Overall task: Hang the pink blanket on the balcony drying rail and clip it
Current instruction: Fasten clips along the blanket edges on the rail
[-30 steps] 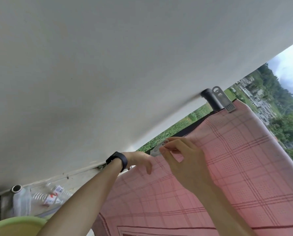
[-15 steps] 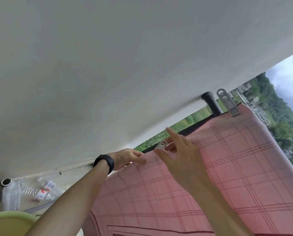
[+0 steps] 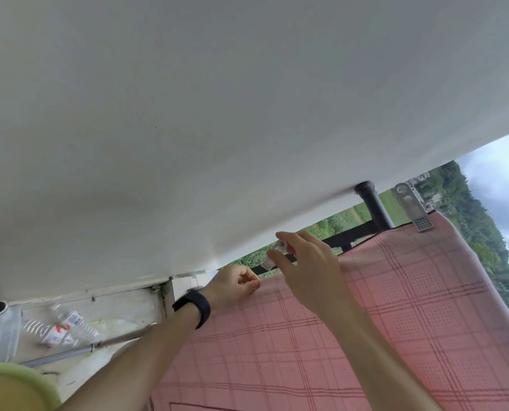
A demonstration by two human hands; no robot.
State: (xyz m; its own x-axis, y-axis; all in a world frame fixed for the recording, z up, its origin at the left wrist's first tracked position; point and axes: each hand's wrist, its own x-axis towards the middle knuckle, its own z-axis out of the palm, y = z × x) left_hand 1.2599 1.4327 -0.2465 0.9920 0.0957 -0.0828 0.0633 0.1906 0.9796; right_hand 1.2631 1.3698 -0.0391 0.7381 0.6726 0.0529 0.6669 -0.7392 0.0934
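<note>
weight is already off your hands: the pink blanket (image 3: 395,307) lies draped over the dark drying rail (image 3: 337,237), its top fold running along the bar up to the black post (image 3: 374,206). beside that post a grey clip (image 3: 414,207) bites the blanket's upper edge, so the far end looks pinned and the near end is the loose one. that is why your left hand (image 3: 235,284) pinches the fold between thumb and curled fingers right at the rail: it holds the cloth taut and flat where the next peg should go. your right hand (image 3: 306,262) hovers just above, thumb and fingertips closed on a small pale clip (image 3: 278,253), near the left hand's pinch. whether its mouth is squeezed apart, i cannot tell. i judge the second clipping is about to begin; let go with the left too early and the fold may slide.
</note>
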